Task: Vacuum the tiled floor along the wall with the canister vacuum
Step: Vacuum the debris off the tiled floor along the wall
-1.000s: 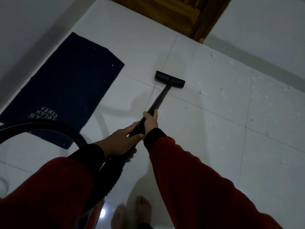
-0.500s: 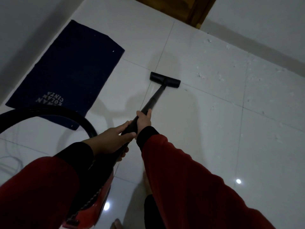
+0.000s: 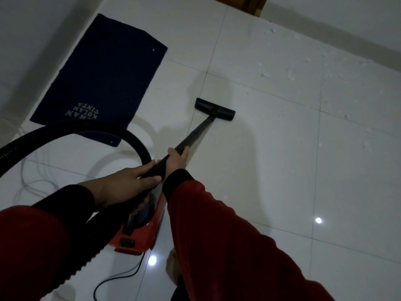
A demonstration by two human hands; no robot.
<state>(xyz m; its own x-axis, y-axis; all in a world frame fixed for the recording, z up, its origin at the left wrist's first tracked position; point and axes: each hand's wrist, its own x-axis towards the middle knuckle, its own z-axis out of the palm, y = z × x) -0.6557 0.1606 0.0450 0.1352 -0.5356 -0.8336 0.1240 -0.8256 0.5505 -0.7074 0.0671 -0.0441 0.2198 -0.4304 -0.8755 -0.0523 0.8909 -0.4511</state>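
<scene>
Dark blue mat (image 3: 104,79) lies at far left against the wall, flat on the tiled floor (image 3: 282,170). The ribbed black hose (image 3: 71,129) arches over its near edge and runs down toward the hands. Judged soft and springy, so it will tug on the wand; it is no place to take hold.

Left hand (image 3: 128,181) lies over the upper end of the wand (image 3: 195,133), fingers extended along the tube and thumb tucked beneath, wrist low, forearm reaching in from the lower left. Below it sits the red canister (image 3: 141,231), resting on the floor with its cord trailing toward the bottom edge. Judged heavy; best towed by the hose.

Right hand (image 3: 176,158) is wrapped firmly round the wand just ahead of the left, arm extended forward. The wand appears rigid and light, well steered from this pair of holds.

The floor head (image 3: 214,109) sits flat on the tile. White debris (image 3: 264,74) lies scattered farther right, near the far wall, not yet reached.
</scene>
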